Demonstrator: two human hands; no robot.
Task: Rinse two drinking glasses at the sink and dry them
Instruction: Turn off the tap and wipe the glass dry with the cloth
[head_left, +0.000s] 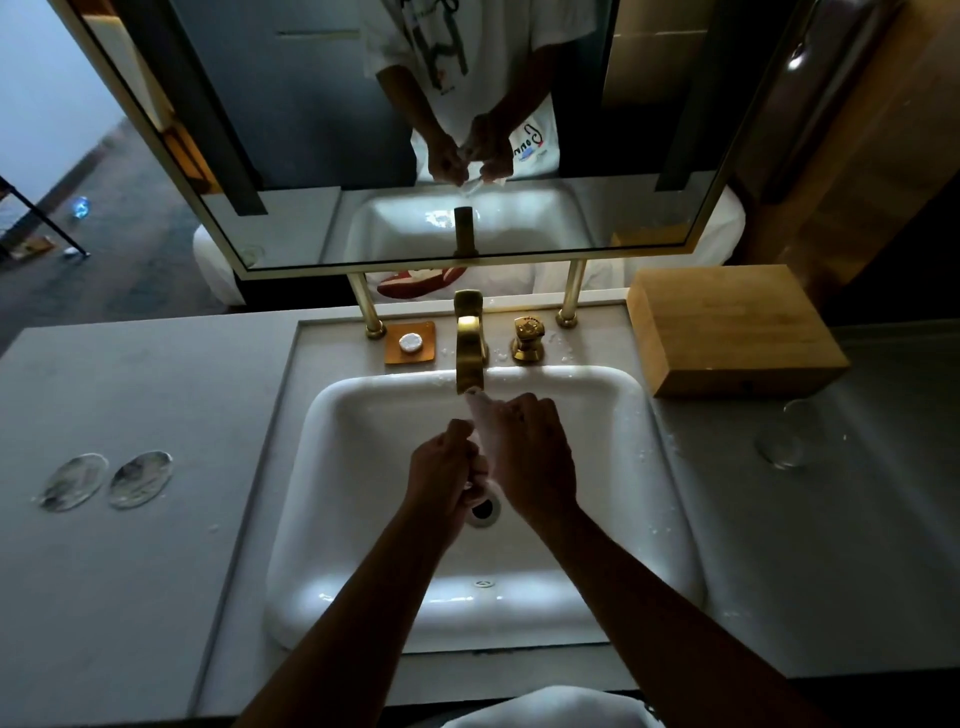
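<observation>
A clear drinking glass (480, 434) is held tilted over the white sink (363, 410), its mouth just below the gold faucet (470, 338), where water runs onto it. My left hand (441, 467) grips its lower end. Around its upper part my right hand (530, 447) is wrapped, hiding most of the glass. The second clear glass (789, 436) stands upright on the grey counter to the right of the sink, apart from both hands.
A wooden box (727, 332) sits at the back right beside the gold tap handle (529, 338). A copper soap dish (410, 343) lies left of the faucet. Two round glass discs (106, 480) rest on the left counter. The mirror (415, 130) hangs over the sink.
</observation>
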